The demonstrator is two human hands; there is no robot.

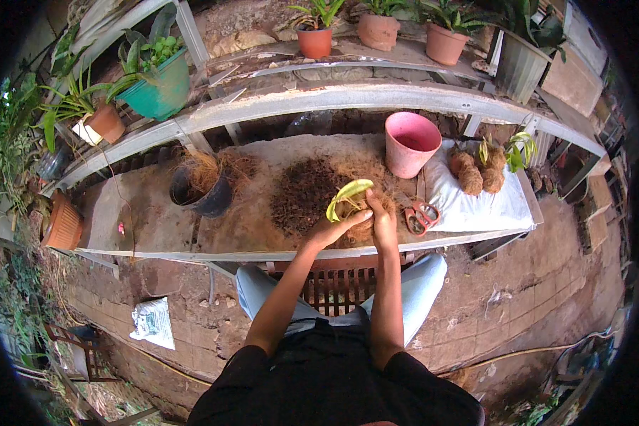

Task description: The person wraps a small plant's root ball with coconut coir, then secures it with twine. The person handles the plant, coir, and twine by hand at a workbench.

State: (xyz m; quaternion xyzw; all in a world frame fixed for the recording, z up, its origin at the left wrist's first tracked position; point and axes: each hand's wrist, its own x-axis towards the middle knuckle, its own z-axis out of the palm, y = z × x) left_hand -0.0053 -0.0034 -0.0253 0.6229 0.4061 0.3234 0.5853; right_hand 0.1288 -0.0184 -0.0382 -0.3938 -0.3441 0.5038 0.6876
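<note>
Just above the front edge of the bench (239,234), my left hand (333,228) and my right hand (384,223) hold a ball of brown coconut fibre (360,232) between them. A plant with yellow-green leaves (354,188) rises from the ball. The fingers partly hide both. Dark potting mix (301,197) lies in a heap beside my left hand. To the right of my right hand are scissors with red-orange handles (419,217). A pink pot (412,142) stands behind them.
A black pot (202,194) with loose fibre stands left. Fibre-wrapped plants (479,173) rest on a white sack (474,210) at right. A terracotta-coloured pot (64,221) is at the left end. Behind runs a metal rail (325,101) and a shelf of potted plants.
</note>
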